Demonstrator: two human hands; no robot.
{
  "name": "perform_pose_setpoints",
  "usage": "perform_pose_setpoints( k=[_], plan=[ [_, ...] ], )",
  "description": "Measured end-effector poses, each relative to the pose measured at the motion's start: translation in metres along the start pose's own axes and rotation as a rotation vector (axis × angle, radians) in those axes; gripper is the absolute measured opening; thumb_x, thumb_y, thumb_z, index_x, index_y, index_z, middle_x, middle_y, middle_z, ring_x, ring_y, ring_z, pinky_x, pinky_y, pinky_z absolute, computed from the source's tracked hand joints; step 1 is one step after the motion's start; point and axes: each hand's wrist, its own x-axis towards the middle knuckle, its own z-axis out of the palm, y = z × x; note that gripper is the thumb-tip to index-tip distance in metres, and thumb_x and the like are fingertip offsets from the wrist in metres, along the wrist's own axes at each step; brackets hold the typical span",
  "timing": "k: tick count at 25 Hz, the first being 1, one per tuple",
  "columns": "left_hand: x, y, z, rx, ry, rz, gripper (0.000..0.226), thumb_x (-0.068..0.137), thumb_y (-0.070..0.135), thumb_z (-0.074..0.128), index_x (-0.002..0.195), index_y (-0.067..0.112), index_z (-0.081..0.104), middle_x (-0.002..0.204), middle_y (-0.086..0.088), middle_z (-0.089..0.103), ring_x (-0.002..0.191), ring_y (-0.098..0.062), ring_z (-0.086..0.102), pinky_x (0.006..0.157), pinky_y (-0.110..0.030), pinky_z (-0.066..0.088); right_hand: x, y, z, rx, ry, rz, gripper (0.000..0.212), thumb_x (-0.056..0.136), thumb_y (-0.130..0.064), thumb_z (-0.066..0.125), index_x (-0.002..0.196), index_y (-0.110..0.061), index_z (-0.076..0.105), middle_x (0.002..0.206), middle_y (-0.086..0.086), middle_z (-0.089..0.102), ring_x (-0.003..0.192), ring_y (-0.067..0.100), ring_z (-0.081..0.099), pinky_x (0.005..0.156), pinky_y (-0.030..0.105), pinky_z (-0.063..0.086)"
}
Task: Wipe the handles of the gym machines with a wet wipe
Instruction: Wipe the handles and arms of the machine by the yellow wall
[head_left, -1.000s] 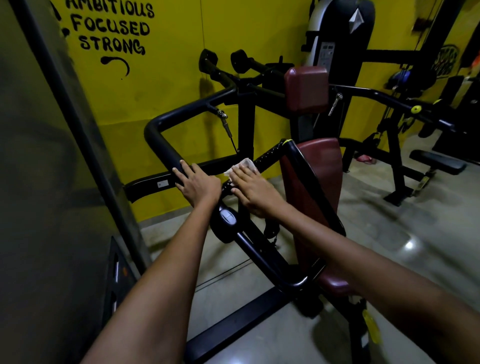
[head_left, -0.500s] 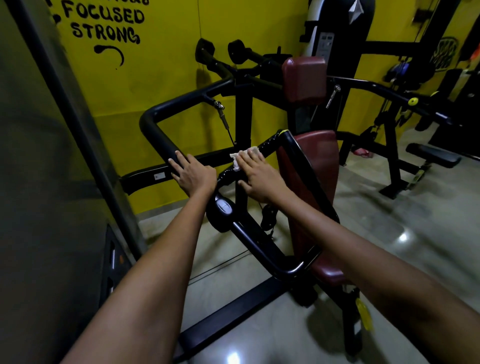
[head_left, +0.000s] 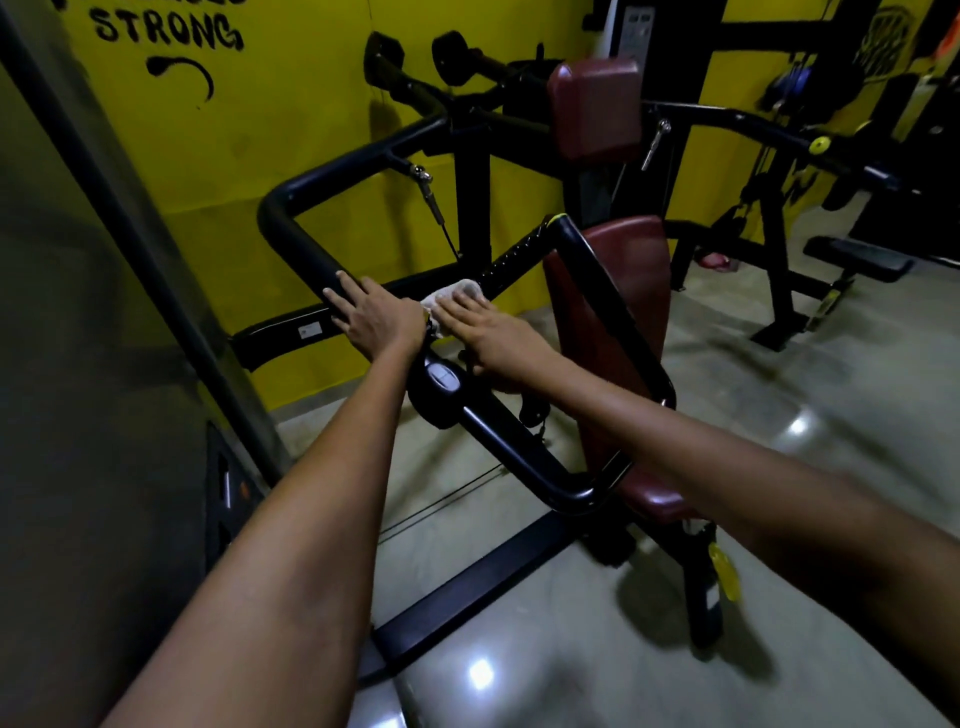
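Wipe (head_left: 451, 296) under our right hand (head_left: 491, 332), pressed onto the black handle bar (head_left: 511, 257) of the gym machine, just where the ribbed grip section begins. Fingers of that hand lie fairly straight over the cloth; the thumb side is hidden below the bar, so we cannot tell whether it wraps round. Our left hand (head_left: 371, 317) rests flat on the thick black frame tube (head_left: 301, 244) just beside the wipe, fingers spread, holding nothing, seemingly for bracing.

Handling notes: the wipe looks small, white, crumpled and limp. We judge it light and soft, likely damp and a little slick, prone to bunching or sliding out from under flat fingers. Best taken by folding it round the bar and holding it with palm and thumb, not by an edge. The bar itself looks rigid and fixed; the ribbed part should drag on the cloth.

Maroon pads (head_left: 597, 109) stand behind the bar. Yellow wall (head_left: 291, 104) beyond, glossy floor (head_left: 779, 441) below.
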Motion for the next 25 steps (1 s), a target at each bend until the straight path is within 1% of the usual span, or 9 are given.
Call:
perform_pose_setpoints(
  k=[2, 5, 10, 14, 16, 18, 20, 22, 25],
  plan=[
    [-0.001, 0.001, 0.0, -0.011, -0.005, 0.008, 0.058, 0.089, 0.018, 0.048, 0.143, 0.004, 0.03, 0.158, -0.007, 0.01, 0.145, -0.031, 0.002, 0.116, -0.046, 0.011, -0.005, 0.014, -0.01, -0.04, -0.004, 0.004, 0.078, 0.089, -0.012, 0.05, 0.149, -0.012, 0.001, 0.157, 0.007, -0.001, 0.145, 0.018, -0.003, 0.115, 0.028, -0.005],
    [0.001, 0.0, 0.0, -0.024, 0.01, -0.011, 0.058, 0.088, 0.015, 0.047, 0.143, 0.004, 0.031, 0.158, -0.007, 0.01, 0.145, -0.03, 0.002, 0.116, -0.045, 0.01, -0.007, 0.022, -0.02, -0.017, 0.076, 0.147, 0.074, 0.09, -0.012, 0.047, 0.149, -0.012, 0.004, 0.157, 0.006, 0.004, 0.145, 0.019, 0.001, 0.116, 0.03, 0.0],
    [0.0, 0.001, 0.004, -0.06, 0.061, -0.043, 0.056, 0.088, 0.009, 0.045, 0.142, 0.005, 0.031, 0.157, -0.006, 0.013, 0.145, -0.029, 0.004, 0.117, -0.044, 0.012, -0.006, 0.01, -0.008, -0.048, -0.013, -0.008, 0.076, 0.088, -0.01, 0.05, 0.149, -0.015, 0.004, 0.157, 0.005, 0.002, 0.145, 0.019, 0.0, 0.118, 0.03, 0.0],
    [-0.001, -0.001, 0.002, -0.077, 0.054, -0.034, 0.056, 0.087, 0.008, 0.045, 0.141, 0.003, 0.031, 0.157, -0.008, 0.013, 0.145, -0.029, 0.005, 0.117, -0.043, 0.013, -0.004, 0.017, -0.017, -0.039, 0.05, 0.122, 0.075, 0.09, -0.011, 0.049, 0.149, -0.013, 0.004, 0.157, 0.006, 0.003, 0.145, 0.021, 0.0, 0.117, 0.031, 0.001],
    [-0.001, -0.002, 0.003, -0.072, 0.054, -0.021, 0.055, 0.088, 0.008, 0.045, 0.141, 0.003, 0.031, 0.157, -0.008, 0.013, 0.145, -0.029, 0.005, 0.117, -0.043, 0.013, -0.003, 0.004, -0.007, 0.007, 0.019, 0.072, 0.077, 0.089, -0.009, 0.05, 0.149, -0.015, 0.003, 0.157, 0.005, 0.001, 0.145, 0.022, -0.003, 0.118, 0.034, 0.006],
    [0.0, -0.002, 0.002, -0.072, 0.052, -0.017, 0.055, 0.088, 0.008, 0.045, 0.141, 0.003, 0.031, 0.157, -0.008, 0.013, 0.145, -0.029, 0.005, 0.117, -0.043, 0.013, -0.007, 0.005, -0.003, -0.026, -0.01, -0.004, 0.08, 0.088, -0.01, 0.052, 0.149, -0.016, 0.001, 0.157, 0.004, -0.001, 0.145, 0.02, -0.003, 0.118, 0.032, 0.002],
    [0.001, -0.002, 0.002, -0.077, 0.054, -0.02, 0.056, 0.088, 0.006, 0.045, 0.142, 0.003, 0.029, 0.157, -0.008, 0.012, 0.145, -0.029, 0.004, 0.117, -0.042, 0.012, -0.007, 0.02, -0.013, -0.102, 0.014, 0.028, 0.08, 0.088, -0.014, 0.054, 0.149, -0.015, 0.002, 0.157, 0.004, 0.002, 0.145, 0.018, 0.001, 0.116, 0.031, -0.004],
    [0.002, -0.001, 0.002, -0.073, 0.06, -0.029, 0.058, 0.088, 0.007, 0.046, 0.143, 0.003, 0.028, 0.157, -0.008, 0.012, 0.145, -0.029, 0.004, 0.117, -0.042, 0.012, -0.008, 0.023, -0.021, -0.113, 0.071, 0.106, 0.079, 0.088, -0.015, 0.054, 0.149, -0.012, 0.005, 0.157, 0.006, 0.007, 0.145, 0.02, 0.005, 0.116, 0.031, -0.003],
    [0.001, -0.002, 0.004, -0.065, 0.07, -0.03, 0.057, 0.088, 0.008, 0.046, 0.143, 0.003, 0.029, 0.157, -0.008, 0.013, 0.145, -0.029, 0.005, 0.117, -0.041, 0.012, -0.007, 0.007, -0.01, -0.069, 0.022, 0.034, 0.077, 0.086, -0.01, 0.053, 0.149, -0.012, 0.008, 0.157, 0.007, 0.007, 0.145, 0.022, 0.003, 0.116, 0.03, 0.002]
  ],
)
